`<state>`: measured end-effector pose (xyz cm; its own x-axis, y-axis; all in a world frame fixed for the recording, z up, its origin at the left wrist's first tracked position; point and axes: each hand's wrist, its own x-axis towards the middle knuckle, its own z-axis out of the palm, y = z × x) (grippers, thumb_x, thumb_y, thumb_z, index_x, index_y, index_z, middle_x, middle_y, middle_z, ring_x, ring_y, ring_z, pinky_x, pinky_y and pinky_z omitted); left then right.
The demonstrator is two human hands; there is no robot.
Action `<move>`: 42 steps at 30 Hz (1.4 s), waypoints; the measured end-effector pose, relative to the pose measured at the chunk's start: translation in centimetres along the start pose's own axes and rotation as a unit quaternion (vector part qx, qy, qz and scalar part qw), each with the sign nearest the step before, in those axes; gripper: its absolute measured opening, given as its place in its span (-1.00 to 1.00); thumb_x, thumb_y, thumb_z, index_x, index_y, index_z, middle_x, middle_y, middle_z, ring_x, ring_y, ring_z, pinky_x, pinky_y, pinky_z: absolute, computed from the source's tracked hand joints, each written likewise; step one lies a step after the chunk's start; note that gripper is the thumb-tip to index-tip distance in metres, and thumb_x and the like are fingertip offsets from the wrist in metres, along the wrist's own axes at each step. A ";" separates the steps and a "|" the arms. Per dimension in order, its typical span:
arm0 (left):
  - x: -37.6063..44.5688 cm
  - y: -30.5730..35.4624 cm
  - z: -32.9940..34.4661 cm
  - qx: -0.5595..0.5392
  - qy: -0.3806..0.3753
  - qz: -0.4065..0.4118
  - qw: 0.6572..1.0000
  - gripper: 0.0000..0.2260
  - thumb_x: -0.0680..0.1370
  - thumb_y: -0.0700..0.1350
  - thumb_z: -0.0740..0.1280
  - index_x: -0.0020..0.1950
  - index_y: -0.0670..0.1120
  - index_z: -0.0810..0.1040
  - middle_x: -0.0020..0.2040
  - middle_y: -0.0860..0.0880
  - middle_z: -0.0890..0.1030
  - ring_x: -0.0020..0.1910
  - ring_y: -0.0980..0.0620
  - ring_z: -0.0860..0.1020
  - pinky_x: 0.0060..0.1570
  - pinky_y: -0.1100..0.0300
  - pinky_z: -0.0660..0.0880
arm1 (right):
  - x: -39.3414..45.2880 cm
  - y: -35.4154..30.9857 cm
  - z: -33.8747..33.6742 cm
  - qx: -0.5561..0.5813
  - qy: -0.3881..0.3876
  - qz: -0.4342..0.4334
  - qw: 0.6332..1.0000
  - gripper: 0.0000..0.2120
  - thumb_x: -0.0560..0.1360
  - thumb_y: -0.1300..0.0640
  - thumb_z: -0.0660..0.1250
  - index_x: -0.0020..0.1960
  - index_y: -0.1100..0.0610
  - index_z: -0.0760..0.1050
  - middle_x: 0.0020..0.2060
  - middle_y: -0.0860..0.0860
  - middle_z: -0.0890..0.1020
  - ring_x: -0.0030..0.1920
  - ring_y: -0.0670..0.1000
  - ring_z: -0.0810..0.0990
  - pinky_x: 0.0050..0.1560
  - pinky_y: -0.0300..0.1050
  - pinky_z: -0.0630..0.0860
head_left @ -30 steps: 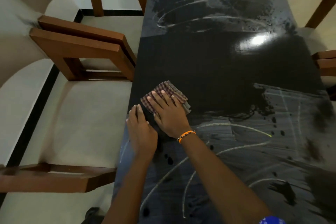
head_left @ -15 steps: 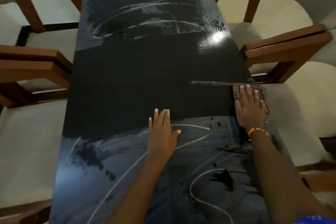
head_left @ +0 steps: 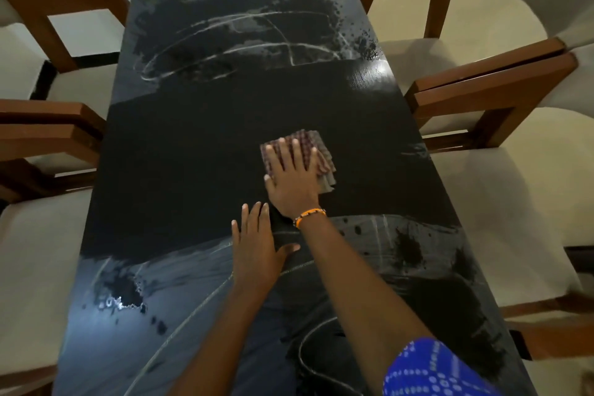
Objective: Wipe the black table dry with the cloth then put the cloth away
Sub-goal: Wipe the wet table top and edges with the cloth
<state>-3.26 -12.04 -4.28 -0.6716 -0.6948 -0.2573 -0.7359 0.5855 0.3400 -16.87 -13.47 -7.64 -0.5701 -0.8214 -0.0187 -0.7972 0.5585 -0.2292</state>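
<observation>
Cloth (head_left: 308, 145) slid from right edge to mid-table (head_left: 180, 151) | under flat right hand (head_left: 294, 177) | left hand (head_left: 257, 247) flat, just beside

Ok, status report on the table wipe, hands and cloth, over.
Right hand flat, pressing checked cloth mid-table. Left hand flat on black table, bare. Middle band dry; streaks and wet patches near and far. Nothing in the way.
</observation>
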 end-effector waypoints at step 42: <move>-5.0 1.8 2.7 0.004 0.029 0.050 0.998 -0.50 0.61 -0.16 0.08 0.51 -0.16 0.00 0.55 -0.09 0.03 0.54 -0.06 -0.12 0.47 -0.01 -0.20 | -12.5 3.8 0.1 -0.009 0.020 0.129 0.991 -0.38 0.51 -0.07 0.10 0.52 0.01 0.02 0.52 0.06 0.10 0.51 0.20 0.07 0.38 0.32 0.10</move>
<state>-1.43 -6.34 -4.85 -0.7364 -0.6548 -0.1700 -0.6659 0.6570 0.3535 -12.79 -1.13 -8.34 -0.7622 -0.6464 -0.0355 -0.6277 0.7513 -0.2037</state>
